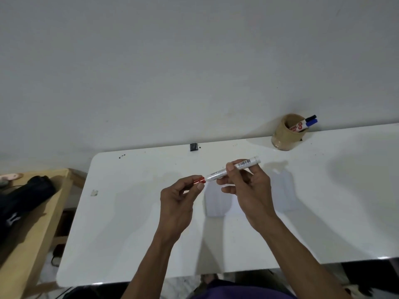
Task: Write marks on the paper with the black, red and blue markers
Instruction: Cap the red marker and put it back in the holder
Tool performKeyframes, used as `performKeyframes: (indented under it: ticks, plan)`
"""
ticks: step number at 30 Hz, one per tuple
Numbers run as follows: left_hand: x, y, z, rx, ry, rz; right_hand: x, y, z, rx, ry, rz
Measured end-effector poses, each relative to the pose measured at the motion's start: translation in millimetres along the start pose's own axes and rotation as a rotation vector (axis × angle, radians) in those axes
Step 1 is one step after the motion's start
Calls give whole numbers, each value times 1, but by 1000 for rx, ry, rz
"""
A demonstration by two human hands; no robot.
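Red marker: [232, 169] held above the middle of the frame, lying slantwise, its white barrel rising to the right and its barcode end uppermost.
Red cap: [199, 181] at the marker's lower left end, sitting against the barrel; whether it is fully seated cannot be told.
Left hand: [179, 200] pinching the red cap between thumb and fingertips.
Right hand: [248, 190] closed round the white barrel, thumb on top.
Paper: [218, 201] white sheet lying flat on the desk right below the hands, partly hidden by them; any marks on it cannot be made out.
Desk: [129, 223] white, filling the lower centre and right of the frame.
Holder: [285, 134] tan round cup at the desk's far edge, upper right of the frame, well apart from the hands.
Black marker: [311, 117] standing tilted in the holder, cap up.
Blue marker: [312, 123] just beside the black one in the same holder.
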State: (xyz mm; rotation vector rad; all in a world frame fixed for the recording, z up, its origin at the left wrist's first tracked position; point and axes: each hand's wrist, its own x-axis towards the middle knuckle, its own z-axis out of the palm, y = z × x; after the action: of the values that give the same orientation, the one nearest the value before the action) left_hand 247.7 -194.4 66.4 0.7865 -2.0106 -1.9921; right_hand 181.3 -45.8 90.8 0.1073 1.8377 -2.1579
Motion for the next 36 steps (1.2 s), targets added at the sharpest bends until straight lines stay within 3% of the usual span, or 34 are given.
performKeyframes:
  ticks: [10,17,23,29,33,36]
  plan:
    - [-18,-6,-13,-40,-111,32,-30,8,3,25,40,1]
    - [-9,-6,-9,-15,-236,13,-22,-4,-32,-15,25,29]
    - [9,10,12,41,-266,56,8,-31,-69,-643,-147,-147]
    - [32,36,75,197,-288,148,39,-25,-89,-934,-255,-247]
    - [48,40,114,238,-244,122,56,-33,-123,-797,-173,-231]
    - [63,34,145,335,-185,125,74,-48,-150,-619,9,-323]
